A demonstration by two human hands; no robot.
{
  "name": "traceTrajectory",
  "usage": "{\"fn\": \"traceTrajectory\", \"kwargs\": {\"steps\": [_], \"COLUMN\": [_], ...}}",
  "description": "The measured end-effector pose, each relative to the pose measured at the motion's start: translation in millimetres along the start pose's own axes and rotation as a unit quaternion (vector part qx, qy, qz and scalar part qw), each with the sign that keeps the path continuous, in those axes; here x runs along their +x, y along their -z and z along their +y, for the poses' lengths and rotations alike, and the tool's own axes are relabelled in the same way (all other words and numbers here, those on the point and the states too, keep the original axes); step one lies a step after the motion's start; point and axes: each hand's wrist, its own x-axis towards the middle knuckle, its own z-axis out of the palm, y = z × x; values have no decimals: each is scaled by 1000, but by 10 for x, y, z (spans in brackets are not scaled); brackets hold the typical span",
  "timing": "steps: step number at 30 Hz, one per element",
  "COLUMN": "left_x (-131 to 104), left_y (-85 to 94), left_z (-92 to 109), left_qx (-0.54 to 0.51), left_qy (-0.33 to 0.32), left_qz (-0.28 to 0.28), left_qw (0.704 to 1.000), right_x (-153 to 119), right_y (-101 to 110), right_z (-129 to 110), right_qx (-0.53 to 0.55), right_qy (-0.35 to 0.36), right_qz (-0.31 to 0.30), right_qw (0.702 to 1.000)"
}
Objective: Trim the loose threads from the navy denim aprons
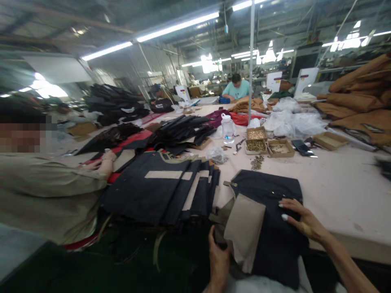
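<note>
A dark navy fabric piece [279, 228] with a beige patch [247, 224] lies partly on the table's front edge and hangs down over it. My left hand [219, 254] grips its left edge, with the fingers wrapped round a fold of cloth below the beige patch. On the right part of the navy cloth rests my right hand [301, 217], its fingers spread over the surface and holding nothing. Small metal bits show on the cloth near those fingertips. A khaki strap with a metal end [230, 184] sticks out at the upper left corner.
Stacked navy pieces [152, 187] lie to the left, beside a person in an olive shirt [49, 195]. Behind are open boxes of small metal parts [255, 145], loose metal parts [257, 162], a clear bottle [227, 129] and a pole [251, 65]. Brown garments [363, 101] are piled at right.
</note>
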Motion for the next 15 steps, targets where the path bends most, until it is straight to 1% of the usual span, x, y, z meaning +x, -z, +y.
{"fn": "traceTrajectory", "kwargs": {"steps": [2,4,6,8,10,12,13,14,15], "left_x": [33,100,168,249,373,552,656,761,859], "left_y": [27,82,101,32,-148,-419,-573,-729,-879], "left_z": [228,516,853,1215,1571,1886,2018,2126,2207], "left_qx": [-9,-41,-111,-190,-252,-318,-347,-373,-393], "left_qy": [-17,-11,15,15,17,27,30,33,32], "left_qz": [-12,-23,-18,-12,-22,-42,-56,-74,-89], "left_qw": [1000,999,994,982,967,947,936,924,915], "right_x": [24,30,32,45,69,89,92,91,89], "right_y": [87,123,121,110,118,153,180,213,251], "right_z": [-163,-297,-390,-432,-410,-317,-245,-158,-62], "right_qx": [14,28,43,66,99,130,143,157,170], "right_qy": [-13,-22,-23,-30,-49,-88,-114,-144,-174], "right_qz": [-18,-45,-59,-61,-67,-70,-54,-13,47], "right_qw": [1000,998,997,996,992,985,982,977,969]}}
